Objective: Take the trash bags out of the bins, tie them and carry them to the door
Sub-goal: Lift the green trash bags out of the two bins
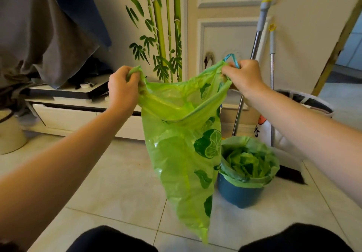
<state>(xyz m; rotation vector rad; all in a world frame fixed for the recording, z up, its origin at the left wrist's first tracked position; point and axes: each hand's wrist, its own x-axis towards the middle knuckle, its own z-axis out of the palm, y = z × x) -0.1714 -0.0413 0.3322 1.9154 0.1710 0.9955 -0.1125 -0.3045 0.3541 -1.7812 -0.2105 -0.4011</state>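
Note:
A green trash bag [182, 153] printed with dark lime slices hangs in the air at the centre, its mouth stretched wide. My left hand [122, 90] is shut on the left side of its rim. My right hand [242, 75] grips the right side of the rim, where a blue drawstring loop [232, 58] sticks up. The bag hangs limp, its tip just above the floor. To its right on the tiles stands a small blue bin [239, 192], lined with another green bag [248, 157].
A white panelled door [225, 26] stands behind the bag. Mop and broom handles [254, 46] lean to the right of it, beside a white bag [262, 132] and a basket [313, 103]. A low white cabinet [68, 114] runs along the left wall under hanging clothes [39, 32]. My dark-clad knees [109, 240] are at the bottom.

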